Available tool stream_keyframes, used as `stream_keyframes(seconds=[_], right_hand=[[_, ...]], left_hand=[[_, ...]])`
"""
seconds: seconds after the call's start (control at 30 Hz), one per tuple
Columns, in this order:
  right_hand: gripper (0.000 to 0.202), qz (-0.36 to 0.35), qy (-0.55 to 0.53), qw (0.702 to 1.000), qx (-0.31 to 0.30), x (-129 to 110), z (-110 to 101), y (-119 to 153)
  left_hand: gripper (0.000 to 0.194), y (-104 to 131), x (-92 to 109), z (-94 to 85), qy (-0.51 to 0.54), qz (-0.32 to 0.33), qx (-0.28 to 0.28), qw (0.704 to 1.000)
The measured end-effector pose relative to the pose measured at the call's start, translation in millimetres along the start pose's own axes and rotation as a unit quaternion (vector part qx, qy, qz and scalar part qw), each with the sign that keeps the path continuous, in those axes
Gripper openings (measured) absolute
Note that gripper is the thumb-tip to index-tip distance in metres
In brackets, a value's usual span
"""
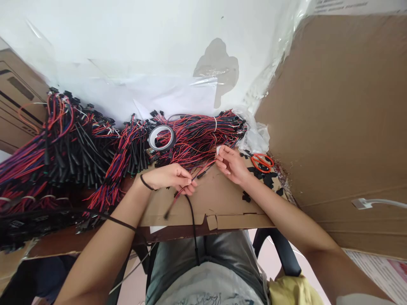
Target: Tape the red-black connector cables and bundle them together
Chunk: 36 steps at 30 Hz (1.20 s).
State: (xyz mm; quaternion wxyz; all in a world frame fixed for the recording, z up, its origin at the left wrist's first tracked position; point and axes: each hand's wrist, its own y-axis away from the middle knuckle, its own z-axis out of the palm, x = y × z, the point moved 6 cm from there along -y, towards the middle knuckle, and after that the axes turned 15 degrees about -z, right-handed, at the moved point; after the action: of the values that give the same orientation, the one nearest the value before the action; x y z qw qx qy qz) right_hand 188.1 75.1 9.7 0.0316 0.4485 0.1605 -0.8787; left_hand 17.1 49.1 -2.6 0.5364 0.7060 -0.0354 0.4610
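Note:
My left hand (179, 180), with a black band at the wrist, pinches a thin red and black wire (182, 191) over the cardboard sheet. The wire's dark end hangs below the fingers. My right hand (230, 164) has its fingers curled around the other part of the wire, near a small white piece (218, 150) at the fingertips. Between both hands runs the wire with a black sleeve (201, 174) on it. A black cable (193, 220) hangs from near my left hand over the table edge.
Bundled red and black wires (203, 131) lie behind the hands, with a tape roll (161, 138) on them. More bundles (76, 148) fill the left. Orange-handled scissors (262, 163) and black scraps (268, 180) lie at right, beside a tall cardboard panel (343, 118).

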Motion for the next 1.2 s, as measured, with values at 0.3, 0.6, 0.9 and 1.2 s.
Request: stream_keyframes(seconds=[0.3, 0.6, 0.9, 1.2], right_hand=[[0.038, 0.021, 0.017, 0.999, -0.04, -2, 0, -2], [0.038, 0.019, 0.065, 0.996, -0.053, -2, -1, -2], [0.039, 0.027, 0.095, 0.994, -0.049, 3, -12, -7], [0.039, 0.031, 0.075, 0.996, -0.024, 8, -15, -9]], left_hand=[[0.023, -21, 29, 7.4, 0.136, 0.032, 0.0, 0.99], [0.014, -40, 46, 18.5, 0.237, 0.022, -0.006, 0.971], [0.018, -42, 48, 21.8, 0.105, 0.084, 0.133, 0.982], [0.023, -30, 61, 18.6, -0.112, 0.183, 0.346, 0.913]])
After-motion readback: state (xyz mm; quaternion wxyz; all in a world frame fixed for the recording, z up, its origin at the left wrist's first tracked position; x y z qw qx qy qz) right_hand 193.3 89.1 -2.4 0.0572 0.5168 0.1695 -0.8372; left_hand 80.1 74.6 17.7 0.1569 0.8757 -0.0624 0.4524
